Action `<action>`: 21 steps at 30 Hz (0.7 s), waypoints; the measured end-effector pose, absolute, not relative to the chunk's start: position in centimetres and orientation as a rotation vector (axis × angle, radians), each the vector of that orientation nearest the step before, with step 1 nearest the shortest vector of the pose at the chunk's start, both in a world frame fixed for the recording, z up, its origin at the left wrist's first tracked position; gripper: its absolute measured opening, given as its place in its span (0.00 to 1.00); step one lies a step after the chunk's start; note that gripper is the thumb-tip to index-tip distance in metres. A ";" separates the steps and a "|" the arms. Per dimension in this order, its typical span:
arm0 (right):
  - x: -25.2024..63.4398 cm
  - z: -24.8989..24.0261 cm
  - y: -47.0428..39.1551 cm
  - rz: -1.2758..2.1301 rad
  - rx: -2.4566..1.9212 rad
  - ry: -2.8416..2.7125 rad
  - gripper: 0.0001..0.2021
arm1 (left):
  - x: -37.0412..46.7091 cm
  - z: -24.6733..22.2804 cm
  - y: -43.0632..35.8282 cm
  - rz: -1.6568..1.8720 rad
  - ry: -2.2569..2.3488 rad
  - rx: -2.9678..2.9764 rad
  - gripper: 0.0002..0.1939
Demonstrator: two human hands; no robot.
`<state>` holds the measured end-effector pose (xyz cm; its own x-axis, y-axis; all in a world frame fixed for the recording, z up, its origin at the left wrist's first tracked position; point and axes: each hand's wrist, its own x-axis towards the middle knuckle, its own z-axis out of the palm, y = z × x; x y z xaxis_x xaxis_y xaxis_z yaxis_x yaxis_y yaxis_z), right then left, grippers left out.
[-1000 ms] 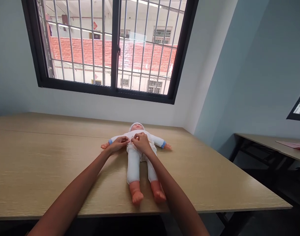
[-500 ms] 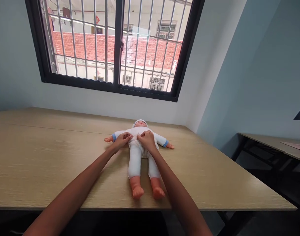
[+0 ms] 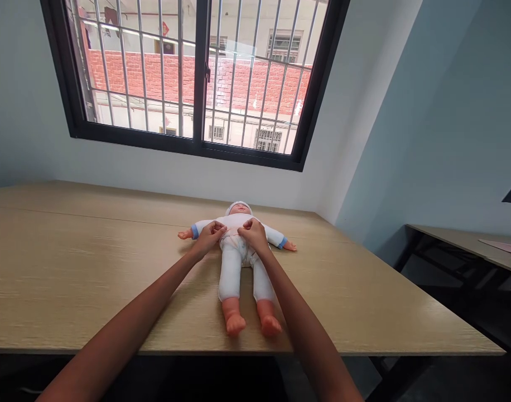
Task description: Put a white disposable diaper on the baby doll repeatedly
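A baby doll lies on its back on the table, head toward the window and feet toward me. It wears a white cap, a white outfit with blue cuffs, and a white diaper around its hips. At the left side of the doll's waist, my left hand pinches the diaper's top edge. My right hand is closed in a pinch on the right part of the same waistband. The exact bit between each set of fingertips is too small to make out clearly.
The wooden table reaches back to the wall under a barred window. Its front edge is close to me. On the right, a second table holds something pink.
My right fingertips have shifted slightly right, away from the middle of the doll's waist. My left hand and the doll stay nearly in place.
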<state>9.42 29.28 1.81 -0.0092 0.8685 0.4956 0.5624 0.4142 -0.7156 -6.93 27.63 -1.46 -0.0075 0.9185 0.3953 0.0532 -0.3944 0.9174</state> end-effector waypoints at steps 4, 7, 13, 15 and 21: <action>9.6 1.8 29.6 0.449 -1.229 -1.660 0.06 | -6.6 -1.1 27.4 1.538 1.046 1.552 0.19; 9.6 1.7 29.6 0.474 -1.203 -1.657 0.06 | -6.4 -0.8 27.2 1.579 1.057 1.551 0.22; 9.1 1.8 29.5 0.515 -1.006 -1.613 0.06 | -6.4 -0.4 27.1 1.614 1.093 1.588 0.20; 8.8 2.1 29.2 0.538 -0.907 -1.598 0.06 | -6.4 -0.4 27.0 1.607 1.085 1.614 0.20; 8.0 1.8 27.8 0.630 -0.738 -1.608 0.12 | -5.9 0.2 26.4 1.596 1.032 1.560 0.23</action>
<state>8.01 27.80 1.83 -0.1016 0.7579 0.6444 0.1182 0.6523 -0.7487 -5.88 26.37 0.25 -0.0609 0.8827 0.4661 0.0633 -0.4626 0.8843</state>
